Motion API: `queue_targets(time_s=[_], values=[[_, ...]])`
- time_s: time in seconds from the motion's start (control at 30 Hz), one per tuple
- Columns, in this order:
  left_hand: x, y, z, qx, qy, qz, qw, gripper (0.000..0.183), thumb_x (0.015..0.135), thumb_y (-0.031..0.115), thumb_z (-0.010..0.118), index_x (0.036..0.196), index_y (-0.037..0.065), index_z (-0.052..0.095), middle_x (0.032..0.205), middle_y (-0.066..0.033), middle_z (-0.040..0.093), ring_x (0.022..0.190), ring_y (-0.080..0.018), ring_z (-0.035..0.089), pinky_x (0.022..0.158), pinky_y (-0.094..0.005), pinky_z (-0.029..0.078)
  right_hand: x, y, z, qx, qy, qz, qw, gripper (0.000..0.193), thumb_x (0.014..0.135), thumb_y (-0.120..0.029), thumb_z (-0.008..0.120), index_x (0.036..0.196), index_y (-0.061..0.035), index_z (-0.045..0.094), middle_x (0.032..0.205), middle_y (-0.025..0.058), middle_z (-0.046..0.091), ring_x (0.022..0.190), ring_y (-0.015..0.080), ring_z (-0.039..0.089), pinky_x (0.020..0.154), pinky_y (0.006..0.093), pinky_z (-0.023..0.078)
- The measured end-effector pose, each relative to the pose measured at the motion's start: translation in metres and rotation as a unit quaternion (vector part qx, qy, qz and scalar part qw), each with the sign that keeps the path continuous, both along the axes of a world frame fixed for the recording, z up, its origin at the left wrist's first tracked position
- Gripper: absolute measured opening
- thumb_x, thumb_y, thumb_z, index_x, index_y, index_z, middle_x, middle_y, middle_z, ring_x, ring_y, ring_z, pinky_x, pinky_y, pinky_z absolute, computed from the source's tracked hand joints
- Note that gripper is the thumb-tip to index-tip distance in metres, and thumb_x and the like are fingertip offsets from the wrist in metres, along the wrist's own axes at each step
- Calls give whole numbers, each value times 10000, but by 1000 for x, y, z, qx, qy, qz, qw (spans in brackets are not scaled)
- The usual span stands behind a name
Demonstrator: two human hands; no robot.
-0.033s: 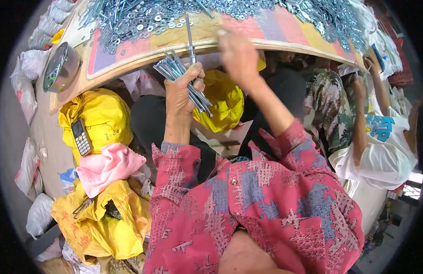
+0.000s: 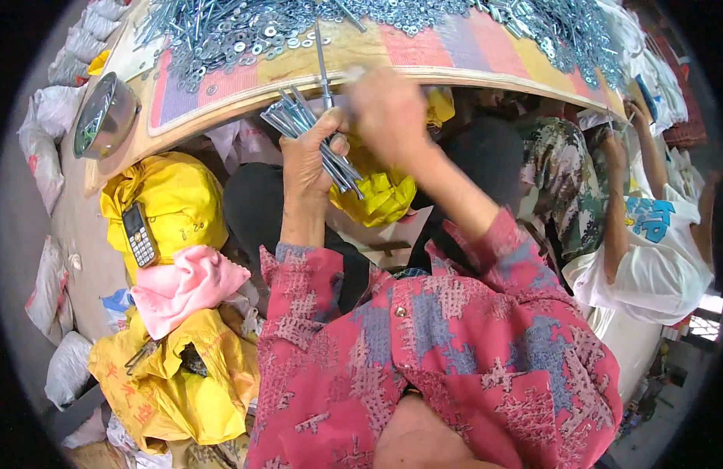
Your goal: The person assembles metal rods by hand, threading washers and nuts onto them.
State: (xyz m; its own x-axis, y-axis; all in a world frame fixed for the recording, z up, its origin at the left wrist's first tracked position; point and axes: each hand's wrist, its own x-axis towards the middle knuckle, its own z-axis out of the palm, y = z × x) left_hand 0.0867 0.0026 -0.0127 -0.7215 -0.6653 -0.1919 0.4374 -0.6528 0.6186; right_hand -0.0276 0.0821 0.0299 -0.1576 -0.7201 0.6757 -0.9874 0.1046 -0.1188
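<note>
My left hand (image 2: 308,156) is closed around a bundle of long metal bolts (image 2: 346,177), which stick out at both sides of the fist. One longer bolt (image 2: 322,59) stands up from between its thumb and forefinger, thicker at its lower end. Just right of that bolt is my right hand (image 2: 389,109), smeared by motion, its fingers too blurred to read. Below the hands, between my knees, sits an open yellow bag (image 2: 377,203). Loose washers (image 2: 260,39) and more bolts lie heaped on the table just ahead.
The table edge (image 2: 236,105) runs across in front of me. A metal bowl (image 2: 107,117) stands at its left end. To my left are a yellow sack (image 2: 182,195) with a keypad phone (image 2: 139,234) and a pink cloth (image 2: 189,288). A co-worker in a white shirt (image 2: 650,266) sits at right.
My right hand has moved left, closer to the upright bolt. My left hand and its bundle have barely moved.
</note>
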Motion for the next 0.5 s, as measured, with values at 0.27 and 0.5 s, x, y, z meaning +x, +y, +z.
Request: queue_targets(time_s=[0.27, 0.5], values=[[7, -5, -3, 15, 31, -2, 999, 184, 770, -23, 708, 914, 34, 610, 752, -57, 628, 501, -123, 560, 445, -227, 457, -8, -18, 11, -95, -25, -7, 995, 277, 742, -135, 588, 996, -38, 642, 1056, 184, 638, 958, 377, 586, 820, 488, 460], [7, -5, 1, -19, -23, -17, 999, 69, 845, 57, 659, 883, 31, 609, 708, -23, 588, 503, -92, 494, 440, -222, 371, 59, 10, 14, -40, 43, 89, 994, 278, 730, -135, 607, 944, 43, 617, 1015, 158, 642, 941, 348, 594, 864, 422, 491]])
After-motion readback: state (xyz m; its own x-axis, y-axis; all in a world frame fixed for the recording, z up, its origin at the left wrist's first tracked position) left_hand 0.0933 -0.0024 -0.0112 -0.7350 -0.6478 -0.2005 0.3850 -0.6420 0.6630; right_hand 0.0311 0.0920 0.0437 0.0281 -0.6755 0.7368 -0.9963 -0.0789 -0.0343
